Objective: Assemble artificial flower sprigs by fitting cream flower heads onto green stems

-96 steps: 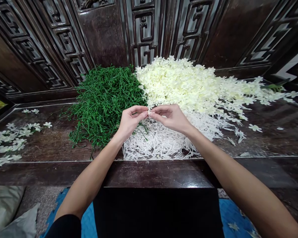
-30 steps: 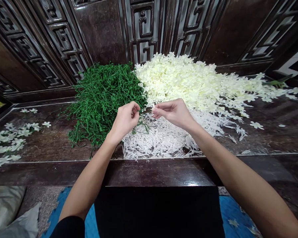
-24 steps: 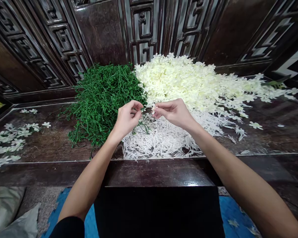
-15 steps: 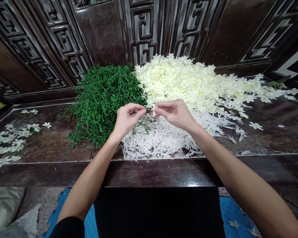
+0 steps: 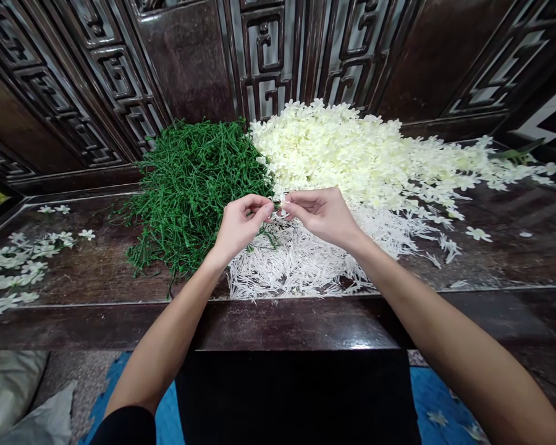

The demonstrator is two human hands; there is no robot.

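My left hand point(image 5: 241, 224) is closed in a pinch on a thin green plastic stem point(image 5: 269, 236), whose branched end hangs below the fingers. Facing it, my right hand point(image 5: 323, 215) pinches a small white artificial flower point(image 5: 283, 207) between thumb and forefinger. The fingertips of both hands nearly meet, and the flower sits at the stem's tip; whether it is threaded on cannot be made out. Beneath the hands lies a heap of short white sticks point(image 5: 296, 266). A pile of green stems point(image 5: 199, 185) is on the left, and loose cream-white blossoms point(image 5: 343, 148) are heaped behind.
A dark wooden bench seat point(image 5: 92, 272) carries everything, with a carved lattice back point(image 5: 189, 55) behind the piles. Finished-looking white flower sprigs point(image 5: 32, 259) lie at the far left. A single blossom point(image 5: 478, 234) rests at right. Pale bags point(image 5: 13, 383) are on the floor.
The two hands have drawn slightly closer together, bringing the flower nearer to the left fingertips and the stem. The piles look the same.
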